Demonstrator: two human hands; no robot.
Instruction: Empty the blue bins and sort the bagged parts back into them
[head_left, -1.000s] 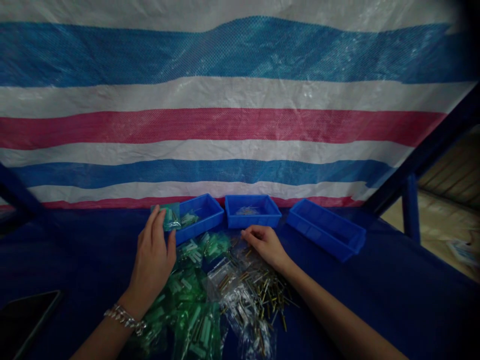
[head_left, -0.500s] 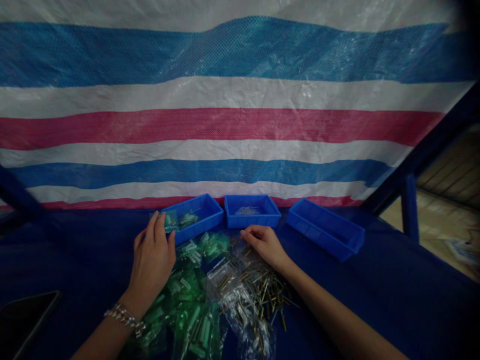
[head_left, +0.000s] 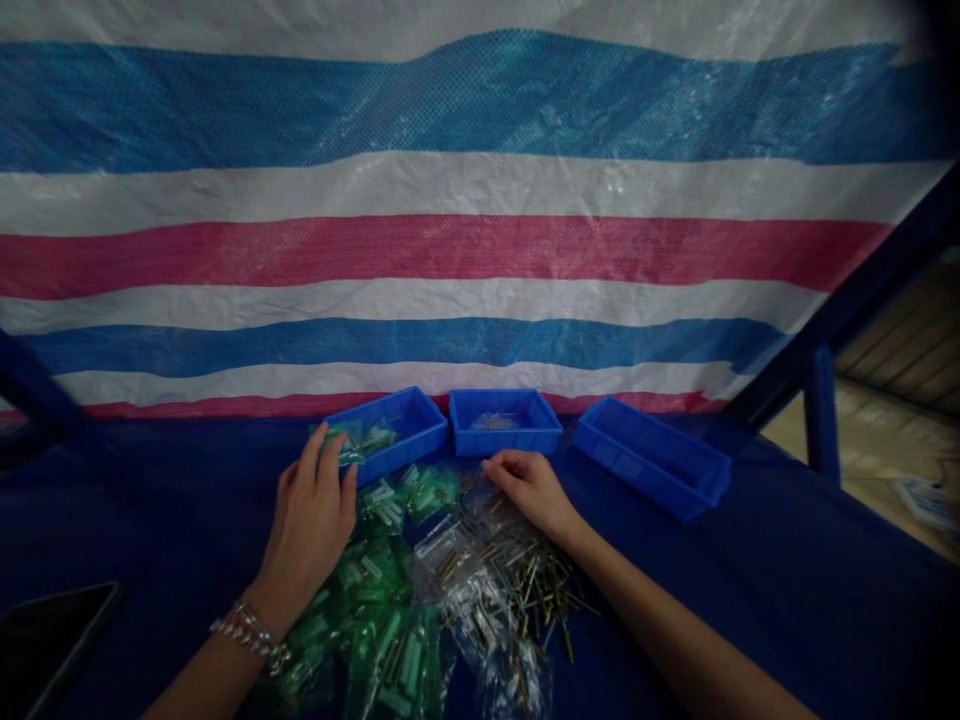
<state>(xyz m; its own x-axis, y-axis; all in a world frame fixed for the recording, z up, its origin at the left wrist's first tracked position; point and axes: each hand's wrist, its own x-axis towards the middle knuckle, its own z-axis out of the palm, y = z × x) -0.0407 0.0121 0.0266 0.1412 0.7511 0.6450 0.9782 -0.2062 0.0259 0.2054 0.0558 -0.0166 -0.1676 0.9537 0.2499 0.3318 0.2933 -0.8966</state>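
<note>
My left hand (head_left: 311, 515), with a bracelet at the wrist, reaches to the near left end of the left blue bin (head_left: 401, 455). Its fingers touch a small green bag (head_left: 347, 442) at that end, and the thumb is apart from them. Beyond the pile, my right hand (head_left: 529, 490) is closed, thumb and index finger pinched; anything between them is too small to make out. Green bags with pale pieces (head_left: 394, 660) lie between my arms. Beside them are clear bags (head_left: 472, 595) and loose brass-coloured pins (head_left: 551, 590).
The middle blue bin (head_left: 506, 441) holds a few small clear items. A third blue bin (head_left: 645, 462) is angled at the right. A dark flat device (head_left: 56, 640) lies at the left edge. Striped sheeting (head_left: 450, 250) hangs behind the blue table (head_left: 810, 560).
My left hand has shifted slightly to the right, and the green bag at its fingertips has moved right with it. My right hand stays where it was.
</note>
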